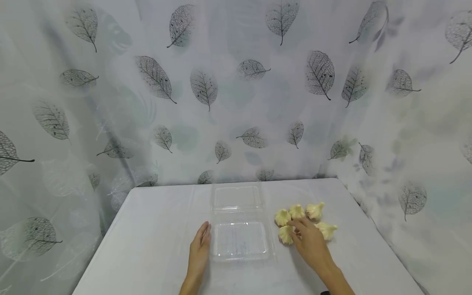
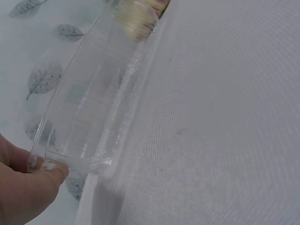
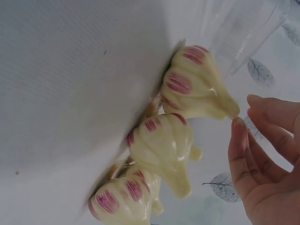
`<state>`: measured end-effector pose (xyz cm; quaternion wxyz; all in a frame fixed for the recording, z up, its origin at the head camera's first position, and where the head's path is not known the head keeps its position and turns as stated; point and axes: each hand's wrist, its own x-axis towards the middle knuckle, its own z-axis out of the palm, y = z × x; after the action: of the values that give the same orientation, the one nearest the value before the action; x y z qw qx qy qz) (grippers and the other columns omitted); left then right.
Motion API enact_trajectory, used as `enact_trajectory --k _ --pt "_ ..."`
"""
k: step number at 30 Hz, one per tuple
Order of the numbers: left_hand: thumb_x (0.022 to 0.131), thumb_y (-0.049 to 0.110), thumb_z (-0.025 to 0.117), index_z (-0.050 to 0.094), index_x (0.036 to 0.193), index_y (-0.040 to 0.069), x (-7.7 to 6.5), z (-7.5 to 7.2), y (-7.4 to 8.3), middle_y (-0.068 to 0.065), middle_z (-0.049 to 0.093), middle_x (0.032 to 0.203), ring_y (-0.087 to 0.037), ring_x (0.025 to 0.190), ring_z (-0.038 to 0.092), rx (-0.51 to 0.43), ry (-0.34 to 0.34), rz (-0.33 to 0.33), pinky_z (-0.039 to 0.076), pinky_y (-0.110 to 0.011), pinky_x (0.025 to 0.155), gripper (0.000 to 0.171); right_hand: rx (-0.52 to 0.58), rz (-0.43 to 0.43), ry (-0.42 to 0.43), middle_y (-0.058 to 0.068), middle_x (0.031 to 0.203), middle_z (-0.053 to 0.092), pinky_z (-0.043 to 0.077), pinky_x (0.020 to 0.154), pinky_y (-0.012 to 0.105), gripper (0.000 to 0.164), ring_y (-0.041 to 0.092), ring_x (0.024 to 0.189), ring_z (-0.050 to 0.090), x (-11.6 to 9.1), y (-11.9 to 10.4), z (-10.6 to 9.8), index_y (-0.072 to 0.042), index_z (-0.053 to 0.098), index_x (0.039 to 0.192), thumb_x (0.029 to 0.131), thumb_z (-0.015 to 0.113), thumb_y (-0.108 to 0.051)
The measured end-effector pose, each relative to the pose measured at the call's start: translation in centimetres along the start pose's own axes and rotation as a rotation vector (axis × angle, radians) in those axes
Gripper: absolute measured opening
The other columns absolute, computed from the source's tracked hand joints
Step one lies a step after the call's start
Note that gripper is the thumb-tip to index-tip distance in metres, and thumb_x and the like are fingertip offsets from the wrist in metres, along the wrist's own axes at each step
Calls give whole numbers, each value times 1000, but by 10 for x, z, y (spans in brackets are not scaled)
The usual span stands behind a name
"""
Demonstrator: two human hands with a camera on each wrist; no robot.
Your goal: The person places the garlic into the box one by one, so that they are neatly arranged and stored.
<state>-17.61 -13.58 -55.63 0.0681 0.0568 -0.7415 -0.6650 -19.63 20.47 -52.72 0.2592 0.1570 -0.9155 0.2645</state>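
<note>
A clear plastic clamshell container [image 1: 240, 241] lies unfolded at mid-table in the head view, its lid [image 1: 237, 198] toward the back. At its left side my left hand [image 1: 199, 250] pinches the rim between thumb and fingers, as the left wrist view [image 2: 35, 187] shows. Several pale garlic bulbs [image 1: 282, 217] with purple streaks sit to the right of the container. My right hand [image 1: 310, 243] is over the group, fingers spread around the stem tip of the nearest bulb [image 3: 197, 86] without gripping it. Part of the group is hidden under that hand.
A white cloth covers the table [image 1: 155, 229]. Behind and at both sides hangs a pale curtain [image 1: 236, 102] printed with dark leaves. More garlic bulbs [image 3: 161, 150] stand close together beside the one at my fingertips.
</note>
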Motion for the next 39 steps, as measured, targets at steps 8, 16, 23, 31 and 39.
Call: enact_trajectory --k 8,16,23,31,39 --pt "110 5 43 35 159 -2 -1 -1 -4 -19 37 164 -34 153 33 -8 -1 -15 26 -46 126 50 13 16 0 5 102 71 57 57 20 38 14 76 67 0 6 9 -6 77 107 74 88 8" --pt "110 7 45 35 160 0 -2 -2 -2 -18 35 165 -34 153 32 -20 -2 -17 26 -46 126 51 30 52 -5 0 93 70 56 60 23 32 9 74 64 2 7 12 -11 77 98 75 88 8" --pt "110 7 44 34 160 2 -1 -1 -3 -17 36 165 -33 153 32 -39 -5 -21 25 -46 126 52 42 77 -24 -1 93 71 58 62 23 27 8 75 64 2 7 10 -11 78 99 79 87 3" --pt "110 7 44 34 161 2 0 -1 -6 -18 35 165 -34 153 33 -35 -3 -24 27 -47 126 52 67 38 24 -3 90 70 57 61 22 29 5 73 63 5 4 7 -11 78 98 76 88 5" --pt "109 5 43 34 161 1 0 0 -6 -18 36 165 -32 152 34 -36 4 -15 26 -44 125 52 80 -34 92 0 91 71 59 62 24 32 7 74 64 12 -1 -1 -8 76 98 74 88 9"
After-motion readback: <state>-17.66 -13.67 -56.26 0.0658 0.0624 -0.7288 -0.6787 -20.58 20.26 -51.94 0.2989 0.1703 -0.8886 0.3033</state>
